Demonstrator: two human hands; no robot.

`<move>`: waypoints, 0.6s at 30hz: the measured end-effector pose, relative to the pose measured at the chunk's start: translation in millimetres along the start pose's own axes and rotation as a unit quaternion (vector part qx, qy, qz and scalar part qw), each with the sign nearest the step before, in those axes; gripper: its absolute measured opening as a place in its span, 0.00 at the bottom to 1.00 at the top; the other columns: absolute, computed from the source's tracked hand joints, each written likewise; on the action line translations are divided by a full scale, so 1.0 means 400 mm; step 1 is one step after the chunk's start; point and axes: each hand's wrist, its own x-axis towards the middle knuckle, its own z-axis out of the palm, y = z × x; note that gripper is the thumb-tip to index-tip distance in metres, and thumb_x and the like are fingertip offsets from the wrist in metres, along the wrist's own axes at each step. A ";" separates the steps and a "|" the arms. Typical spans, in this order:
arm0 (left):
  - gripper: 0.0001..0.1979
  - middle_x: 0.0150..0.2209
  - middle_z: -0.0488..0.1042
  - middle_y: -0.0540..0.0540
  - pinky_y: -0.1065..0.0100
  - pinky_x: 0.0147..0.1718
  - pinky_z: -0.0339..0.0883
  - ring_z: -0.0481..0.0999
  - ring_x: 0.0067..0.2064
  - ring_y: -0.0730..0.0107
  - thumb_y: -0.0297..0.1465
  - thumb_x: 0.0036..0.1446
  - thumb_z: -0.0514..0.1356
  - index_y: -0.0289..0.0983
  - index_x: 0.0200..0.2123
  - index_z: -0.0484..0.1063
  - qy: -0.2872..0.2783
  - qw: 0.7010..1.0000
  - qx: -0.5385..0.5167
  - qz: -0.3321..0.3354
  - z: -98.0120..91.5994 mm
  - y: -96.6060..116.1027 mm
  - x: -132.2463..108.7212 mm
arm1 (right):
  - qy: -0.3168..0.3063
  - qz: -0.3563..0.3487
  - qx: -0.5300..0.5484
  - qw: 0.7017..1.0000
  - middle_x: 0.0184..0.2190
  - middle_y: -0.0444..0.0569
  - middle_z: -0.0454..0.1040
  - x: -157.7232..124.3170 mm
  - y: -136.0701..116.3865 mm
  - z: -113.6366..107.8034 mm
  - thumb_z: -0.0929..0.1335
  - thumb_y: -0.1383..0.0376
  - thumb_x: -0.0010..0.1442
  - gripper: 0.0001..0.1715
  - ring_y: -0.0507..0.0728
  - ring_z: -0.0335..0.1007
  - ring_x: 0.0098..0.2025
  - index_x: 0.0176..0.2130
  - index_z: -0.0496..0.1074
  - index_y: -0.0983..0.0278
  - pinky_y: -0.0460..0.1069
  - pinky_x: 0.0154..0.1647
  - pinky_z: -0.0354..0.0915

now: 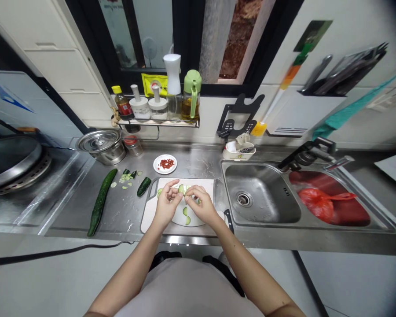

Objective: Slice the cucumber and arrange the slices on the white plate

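Both hands are over the white cutting board (150, 220), with fingertips brought close together. My left hand (167, 201) pinches at a thin cucumber slice (181, 189) between thumb and finger. From the other side, my right hand (199, 203) pinches at the same spot; how the slice sits in the fingers is partly hidden. Beneath them a white plate (176, 216) rests on the board, with a few curved cucumber slices (186, 216) on it. A knife (229, 221) lies at the board's right edge, black handle showing.
Left of the board are a cut cucumber piece (144, 186), small cucumber scraps (128, 176) and a long whole cucumber (101, 202). Behind stands a small dish of chopped red pieces (165, 164). To the right is a double sink (264, 193) holding a red plastic bag (317, 205).
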 end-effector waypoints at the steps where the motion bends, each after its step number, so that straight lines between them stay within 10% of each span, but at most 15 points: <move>1: 0.29 0.31 0.71 0.51 0.71 0.36 0.62 0.69 0.32 0.75 0.39 0.48 0.66 0.38 0.53 0.68 0.002 1.000 0.004 0.003 0.000 -0.002 0.000 | 0.000 0.011 0.010 1.000 0.34 0.47 0.73 0.001 -0.001 0.001 0.66 0.63 0.60 0.07 0.57 0.68 0.42 0.30 0.71 0.60 0.52 0.44 0.62; 18: 0.23 0.29 0.70 0.52 0.72 0.33 0.62 0.69 0.30 0.76 0.33 0.46 0.66 0.38 0.47 0.71 0.002 1.000 0.011 -0.018 -0.013 -0.041 -0.003 | -0.048 0.232 0.196 0.952 0.23 0.42 0.71 0.002 0.025 -0.004 0.71 0.55 0.52 0.14 0.50 0.65 0.25 0.30 0.69 0.63 0.45 0.25 0.62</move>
